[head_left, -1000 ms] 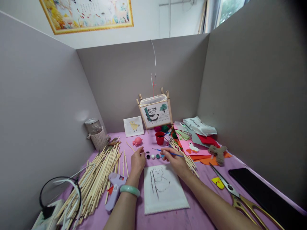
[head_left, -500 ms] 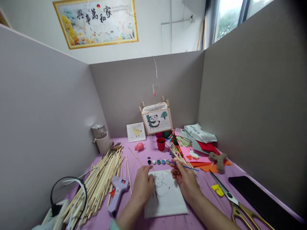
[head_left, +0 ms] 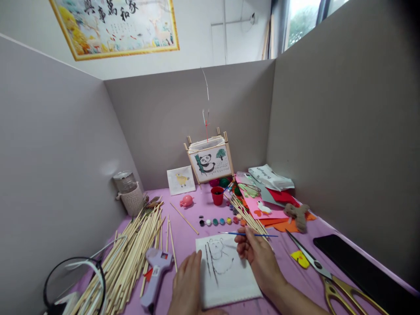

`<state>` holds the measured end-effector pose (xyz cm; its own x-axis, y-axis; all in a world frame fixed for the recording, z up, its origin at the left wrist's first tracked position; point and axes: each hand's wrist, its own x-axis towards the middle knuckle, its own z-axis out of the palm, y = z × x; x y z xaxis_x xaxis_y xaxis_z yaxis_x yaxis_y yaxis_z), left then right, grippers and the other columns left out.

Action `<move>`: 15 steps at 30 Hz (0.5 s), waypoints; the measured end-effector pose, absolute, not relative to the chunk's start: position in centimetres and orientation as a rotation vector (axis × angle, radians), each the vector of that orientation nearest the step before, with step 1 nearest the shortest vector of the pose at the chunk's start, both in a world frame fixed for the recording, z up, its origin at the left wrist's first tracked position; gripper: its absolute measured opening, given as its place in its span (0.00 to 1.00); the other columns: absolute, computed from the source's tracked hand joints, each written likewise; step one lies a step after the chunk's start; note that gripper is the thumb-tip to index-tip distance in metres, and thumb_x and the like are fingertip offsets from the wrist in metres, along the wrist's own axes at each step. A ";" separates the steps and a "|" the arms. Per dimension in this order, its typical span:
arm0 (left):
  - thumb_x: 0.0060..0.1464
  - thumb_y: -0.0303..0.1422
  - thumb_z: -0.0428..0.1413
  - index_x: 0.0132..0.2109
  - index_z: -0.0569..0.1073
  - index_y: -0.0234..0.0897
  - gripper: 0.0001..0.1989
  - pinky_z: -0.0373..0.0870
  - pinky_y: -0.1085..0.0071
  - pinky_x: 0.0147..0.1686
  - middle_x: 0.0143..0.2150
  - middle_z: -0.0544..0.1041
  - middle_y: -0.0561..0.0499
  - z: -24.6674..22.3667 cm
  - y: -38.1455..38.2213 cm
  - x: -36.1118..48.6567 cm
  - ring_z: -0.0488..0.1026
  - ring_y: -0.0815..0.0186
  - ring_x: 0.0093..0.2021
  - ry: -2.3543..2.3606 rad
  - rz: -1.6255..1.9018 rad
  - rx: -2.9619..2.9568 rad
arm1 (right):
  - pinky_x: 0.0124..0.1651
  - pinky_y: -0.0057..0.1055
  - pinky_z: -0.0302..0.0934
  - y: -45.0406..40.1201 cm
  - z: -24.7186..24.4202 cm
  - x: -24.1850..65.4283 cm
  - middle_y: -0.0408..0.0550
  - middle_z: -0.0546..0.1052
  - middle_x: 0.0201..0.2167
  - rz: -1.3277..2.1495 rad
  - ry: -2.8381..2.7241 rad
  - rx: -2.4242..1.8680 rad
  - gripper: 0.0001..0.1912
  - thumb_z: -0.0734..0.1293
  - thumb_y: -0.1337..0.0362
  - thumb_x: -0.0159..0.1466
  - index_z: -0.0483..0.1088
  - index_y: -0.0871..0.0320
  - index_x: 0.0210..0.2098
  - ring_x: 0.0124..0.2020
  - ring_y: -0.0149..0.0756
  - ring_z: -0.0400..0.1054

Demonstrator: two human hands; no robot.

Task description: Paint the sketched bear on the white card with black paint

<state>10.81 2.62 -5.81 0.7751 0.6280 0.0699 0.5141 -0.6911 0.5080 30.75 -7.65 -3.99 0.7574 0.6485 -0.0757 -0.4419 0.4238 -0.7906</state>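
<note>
Between my hands lies a white canvas panel [head_left: 229, 282] bearing a dark sketch: a rounded bear-like figure with upright strokes to its left. My right hand [head_left: 260, 258] pinches a thin blue paintbrush [head_left: 262, 235] above the panel's upper right edge, its tip pointing left. My left hand [head_left: 187, 282] lies along the panel's left edge, fingers stretched out, with the thumb partly visible by the lower edge. Beyond the panel runs a strip of small paint pots [head_left: 215, 222] in several colours. Behind it stands a red cup [head_left: 217, 197] with dark liquid.
Wooden sticks [head_left: 131, 262] and a lilac glue gun [head_left: 156, 275] lie left. Gold-handled scissors [head_left: 317, 265], a black phone-like slab [head_left: 357, 267] and coloured paper [head_left: 251, 192] are right. A panda-painted lantern [head_left: 210, 162] stands at the back. Grey partitions [head_left: 187, 105] enclose the table.
My left hand has moved down and left, off the sketch to the panel's left edge, uncovering the upright strokes. The paintbrush has turned nearly level in my right hand. The view has shifted slightly.
</note>
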 end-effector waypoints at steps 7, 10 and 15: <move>0.31 0.38 0.65 0.69 0.46 0.35 0.59 0.39 0.52 0.67 0.71 0.46 0.42 -4.2 1.7 11.2 0.37 0.46 0.70 0.900 0.123 2.435 | 0.23 0.25 0.60 -7.5 -3.9 30.4 0.44 0.75 0.23 0.669 -0.279 -0.924 0.22 0.72 0.45 0.53 0.71 0.59 0.32 0.21 0.29 0.65; 0.36 0.34 0.60 0.69 0.47 0.32 0.53 0.41 0.52 0.67 0.70 0.49 0.42 -3.1 1.1 11.5 0.39 0.48 0.70 0.981 0.150 2.419 | 0.23 0.25 0.60 -7.5 -3.6 30.2 0.44 0.74 0.23 0.677 -0.287 -0.921 0.22 0.71 0.45 0.53 0.71 0.59 0.32 0.21 0.29 0.65; 0.41 0.33 0.56 0.68 0.46 0.24 0.49 0.45 0.48 0.66 0.69 0.49 0.35 -2.4 0.5 11.4 0.42 0.48 0.69 0.924 0.165 2.569 | 0.20 0.22 0.55 -8.2 -2.7 29.7 0.39 0.71 0.20 0.652 -0.220 -0.968 0.22 0.73 0.46 0.51 0.69 0.59 0.30 0.19 0.25 0.61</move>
